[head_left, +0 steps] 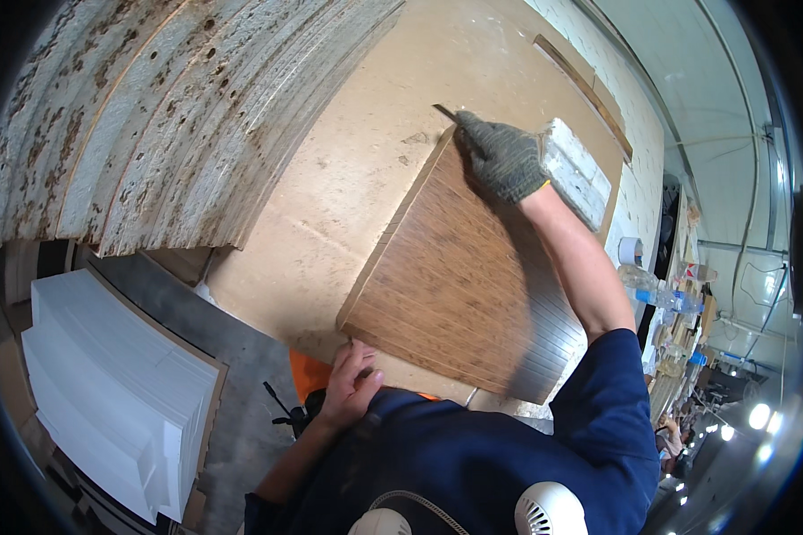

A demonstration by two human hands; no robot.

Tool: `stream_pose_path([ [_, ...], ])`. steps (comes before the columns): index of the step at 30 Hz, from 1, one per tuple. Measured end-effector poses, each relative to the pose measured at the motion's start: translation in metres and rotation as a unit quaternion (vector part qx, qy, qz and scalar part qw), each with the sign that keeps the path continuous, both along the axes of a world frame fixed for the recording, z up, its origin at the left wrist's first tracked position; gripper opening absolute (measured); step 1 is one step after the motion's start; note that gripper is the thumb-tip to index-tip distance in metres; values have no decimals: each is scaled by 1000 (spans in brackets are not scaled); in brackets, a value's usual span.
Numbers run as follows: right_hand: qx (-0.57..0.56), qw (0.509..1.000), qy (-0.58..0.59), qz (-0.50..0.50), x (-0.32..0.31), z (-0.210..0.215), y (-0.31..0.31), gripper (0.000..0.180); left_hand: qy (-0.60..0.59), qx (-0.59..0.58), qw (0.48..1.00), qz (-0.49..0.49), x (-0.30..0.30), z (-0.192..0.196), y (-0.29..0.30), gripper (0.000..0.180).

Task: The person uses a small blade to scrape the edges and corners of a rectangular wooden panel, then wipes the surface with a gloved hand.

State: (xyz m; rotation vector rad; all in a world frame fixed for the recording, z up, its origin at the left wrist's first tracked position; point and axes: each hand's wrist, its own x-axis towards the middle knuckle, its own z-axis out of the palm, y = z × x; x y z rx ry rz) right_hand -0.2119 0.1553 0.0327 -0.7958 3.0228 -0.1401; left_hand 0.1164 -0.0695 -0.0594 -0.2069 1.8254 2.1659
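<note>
A brown wood-grain panel [455, 276], grooved along its right part, lies on the tan board-topped table [321, 187]. My right hand [506, 159], in a dark grey knit glove, is closed at the panel's far left corner. Out of it sticks a thin dark blade-like tool [445, 113]; its exact kind cannot be made out. My bare left hand [351, 383] is at the near left corner, its bent fingers pressed against the panel's near edge. Just right of the glove lies a white, scuffed block [575, 174], partly behind my right hand and wrist.
A tall stack of mottled grey-and-brown sheets [169, 116] fills the far left. White panels [116, 383] are piled at the lower left. A narrow wood strip [584, 94] lies along the far right edge. Plastic bottles [669, 299] and a tape roll [630, 251] stand at right.
</note>
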Motion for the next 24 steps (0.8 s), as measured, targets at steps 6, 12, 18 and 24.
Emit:
stream_pose_path([
  [6,42,995,-13,-86,-15,-19,17,31,10,-10,1000,2,0,-1,1,64],
  [12,29,998,-2,-58,-15,-23,18,31,18,-28,999,-8,1,-4,0,64],
  [18,12,998,13,-68,-11,-23,17,31,-15,-11,1000,-2,1,-2,2,65],
  [24,17,996,-16,-83,-13,-19,16,32,-12,-24,1000,-16,4,-7,2,66],
])
